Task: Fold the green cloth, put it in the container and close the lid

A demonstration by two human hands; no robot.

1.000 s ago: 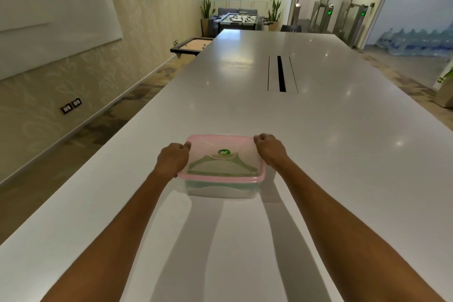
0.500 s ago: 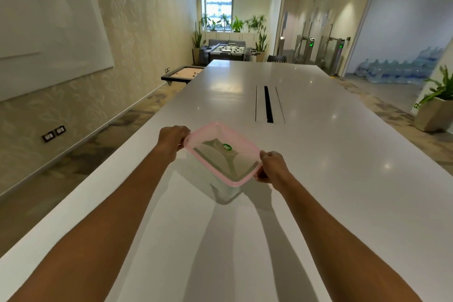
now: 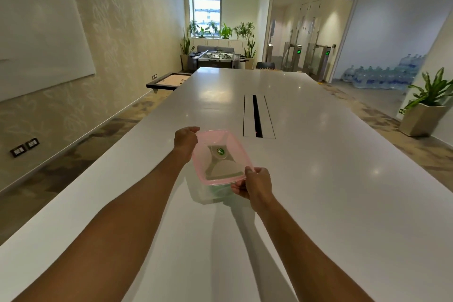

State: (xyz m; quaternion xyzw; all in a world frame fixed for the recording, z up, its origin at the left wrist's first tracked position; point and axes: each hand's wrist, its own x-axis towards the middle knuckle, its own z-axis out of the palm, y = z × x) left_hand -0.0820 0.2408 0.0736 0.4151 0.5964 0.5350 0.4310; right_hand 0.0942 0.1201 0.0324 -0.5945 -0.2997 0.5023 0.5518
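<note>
Gripping the clear plastic container with pink-rimmed lid (image 3: 220, 158) at opposite corners, left hand (image 3: 185, 140) far, right hand (image 3: 257, 182) near, tilted above the glossy white surface (image 3: 318, 179).

Single head view, facing forward-down along table (image 3: 318, 179), hands near.

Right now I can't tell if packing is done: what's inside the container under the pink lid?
Green shows faintly through the lid and the container's clear wall, probably the cloth. The left hand and right hand hold the lid's rim; the frosted plastic hides how the cloth is folded.
</note>
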